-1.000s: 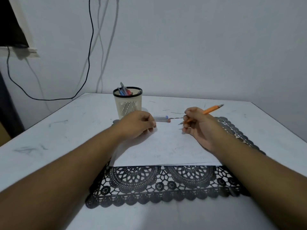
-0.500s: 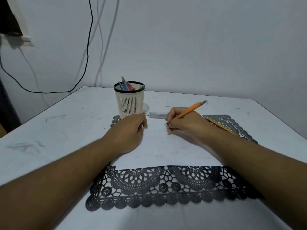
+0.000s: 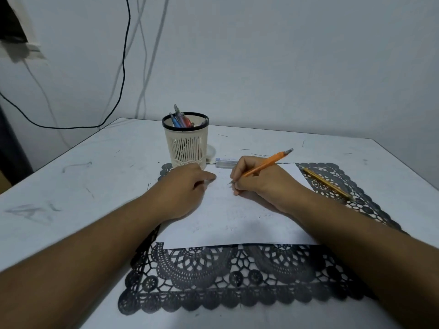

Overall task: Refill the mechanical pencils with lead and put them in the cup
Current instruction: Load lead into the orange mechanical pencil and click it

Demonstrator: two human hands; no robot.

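Observation:
My right hand (image 3: 261, 184) grips an orange mechanical pencil (image 3: 269, 161) in a writing hold, its tip down on the white paper (image 3: 237, 219) and its grey end pointing up to the right. My left hand (image 3: 185, 189) rests knuckles-up on the paper's left part with fingers loosely curled; nothing shows in it. A cream slotted cup (image 3: 186, 146) with a black rim stands just behind my left hand and holds several pens. A clear lead case (image 3: 225, 162) lies behind the paper. A yellow pencil (image 3: 325, 182) lies on the mat at the right.
The paper lies on a black lace mat (image 3: 237, 276) on a scuffed white table (image 3: 83, 186). The wall is close behind, with cables hanging at the left. The table's right edge runs near the mat.
My right hand has moved left with the orange pencil and brought its tip down onto the paper. The yellow pencil is now uncovered. My left hand stayed on the paper.

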